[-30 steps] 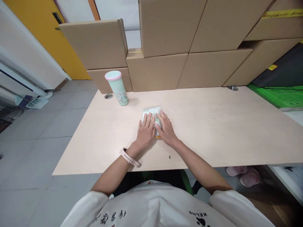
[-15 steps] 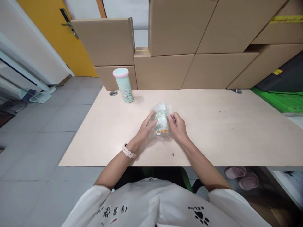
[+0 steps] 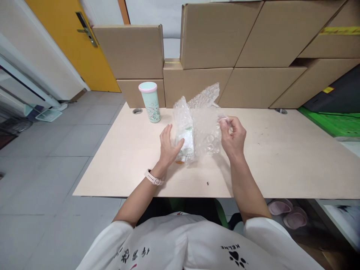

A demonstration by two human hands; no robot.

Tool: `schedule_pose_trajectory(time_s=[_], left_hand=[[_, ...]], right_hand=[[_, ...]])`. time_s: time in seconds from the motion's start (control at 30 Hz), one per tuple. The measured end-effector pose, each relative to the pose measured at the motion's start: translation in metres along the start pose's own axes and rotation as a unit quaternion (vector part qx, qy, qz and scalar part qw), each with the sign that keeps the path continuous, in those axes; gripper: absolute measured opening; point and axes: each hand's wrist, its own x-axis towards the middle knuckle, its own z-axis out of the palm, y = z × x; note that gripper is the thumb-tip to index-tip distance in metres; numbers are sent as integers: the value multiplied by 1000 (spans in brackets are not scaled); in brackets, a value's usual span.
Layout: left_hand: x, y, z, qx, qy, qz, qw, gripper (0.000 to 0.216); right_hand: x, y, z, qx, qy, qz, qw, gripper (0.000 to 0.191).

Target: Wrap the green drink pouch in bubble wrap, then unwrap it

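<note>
A small whitish-green packet (image 3: 186, 144) lies on the table, partly wrapped in clear bubble wrap (image 3: 206, 125). My left hand (image 3: 168, 148) rests at the packet's left side, fingers spread and thumb on its surface. In a pinch, my right hand (image 3: 233, 135) holds the right edge of the bubble wrap, lifted and pulled out to the right. The sheet stands up behind and beside the packet, and its folds hide the packet's upper part. Something orange shows at the packet's lower edge.
A mint tumbler (image 3: 152, 103) with a pink lid stands at the back left of the table (image 3: 281, 161). Cardboard boxes (image 3: 197, 84) are stacked along the back edge. A green item (image 3: 332, 122) lies at the far right. A tiny dark mark is near the front edge.
The bubble wrap, folded close round the packet before, is now opened out. My right hand has drawn its edge up and to the right. My left hand has shifted slightly left.
</note>
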Motion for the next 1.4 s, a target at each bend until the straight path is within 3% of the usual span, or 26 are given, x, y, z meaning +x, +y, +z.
schedule_pose_trajectory(time_s=[0.07,0.13,0.2,0.27,0.47,0.63,0.73,0.8,0.87,0.93,0.97,1.03,1.1,1.17,1.23,1.3,1.4], left_hand=[[-5,2,2,79,-80,125,986,76],[-11,6,7,147,-184,212,948,68],[-17,8,15,199,-255,259,910,59],[-22,9,22,227,-277,281,890,55],[-20,14,25,217,-214,318,898,47],[-13,20,7,180,-81,287,937,24],[-8,16,-1,190,6,205,960,23],[-4,11,-3,195,23,143,970,22],[-2,7,-3,197,8,100,975,17],[-4,6,0,199,-22,92,975,8],[-6,6,2,201,-44,99,974,8],[-12,6,7,209,-105,114,966,30],[-19,5,13,223,-171,110,953,59],[-23,2,17,233,-218,91,943,77],[-24,-3,20,228,-239,76,941,81],[-23,-8,20,208,-245,77,944,79],[-20,-14,21,163,-241,97,952,71]], right_hand=[[-1,17,0,109,15,92,990,31],[-5,30,3,216,2,189,958,38],[-11,34,7,279,-27,262,923,43],[-17,30,10,313,-55,297,900,45],[-18,7,6,385,-98,325,858,36],[-4,34,-13,396,27,296,869,25],[5,61,-32,324,133,290,890,21],[7,72,-47,170,216,267,924,14],[7,73,-60,-58,283,170,942,20],[4,66,-64,-234,308,63,920,31],[2,62,-61,-269,303,30,914,29],[-5,53,-46,-240,236,19,941,22],[-15,47,-24,-138,50,72,987,22],[-28,46,-1,-67,-128,152,978,24],[-40,49,15,-56,-234,200,950,26],[-49,54,24,-48,-275,227,933,28],[-54,59,29,-14,-266,252,930,28]])
